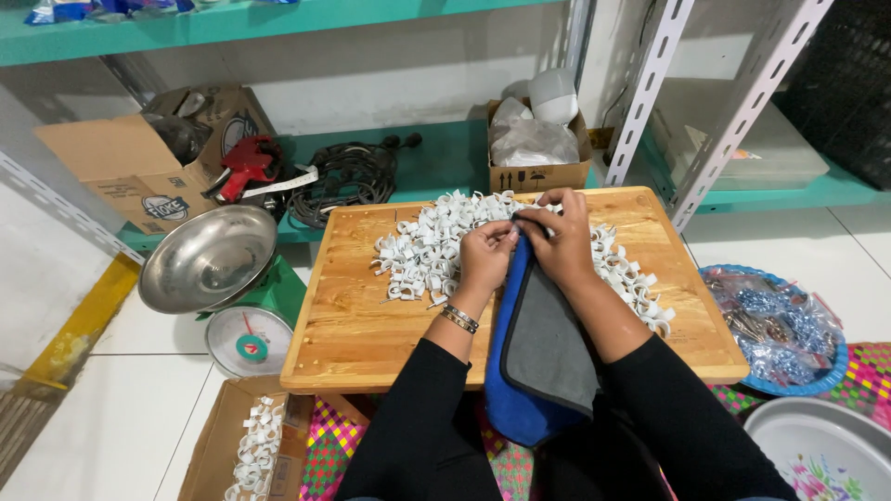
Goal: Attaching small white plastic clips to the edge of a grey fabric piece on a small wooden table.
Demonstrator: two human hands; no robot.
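Heap of clips (pixel 427 246) on worktop (pixel 371 325), far side. Both hands over heap — left hand (pixel 484 255) beside right hand (pixel 561 237); pouch (pixel 538 353) lies between the forearms, top edge apparently pinched. Scale (pixel 227 278) left of worktop; box of clips (pixel 246 450) in front of scale. Tray (pixel 780 325) right.

Both arms, in black sleeves, reached forward and angled inward. The left hand (pixel 486 252) and right hand (pixel 560 239) met close together, knuckles up, fingers curled in a pinch. Bangles circled the left wrist.
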